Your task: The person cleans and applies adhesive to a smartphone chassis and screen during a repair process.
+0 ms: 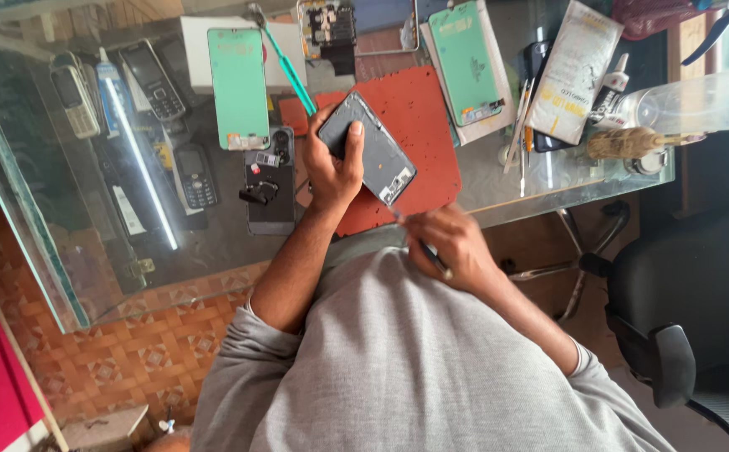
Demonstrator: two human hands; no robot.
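Left hand (pixel 331 163): grip closed around a dark grey phone body (pixel 368 149), thumb across its face, fingers wrapped under the left edge. Phone is tilted, lower corner over the red mat (pixel 419 109) on the glass table (pixel 214 243).

Right hand (pixel 452 243): grip narrow, pinching a thin dark tool (pixel 428 249); tip points toward the phone's lower corner, close to it, contact not clear.

Around: black phone back (pixel 271 186) with loose parts just left of the left hand. Two green-backed screens, one at upper left (pixel 239 88), one at upper right (pixel 465 60) on a white sheet. Green-handled brush (pixel 285 63) above the mat. Old keypad phones (pixel 151 84) under the glass. Tweezers and thin tools (pixel 521 134) right of the mat, glue bottle (pixel 608 96) beyond. Black chair (pixel 682 285) at right.

Phone sits between both hands, nothing blocking the tool's path.
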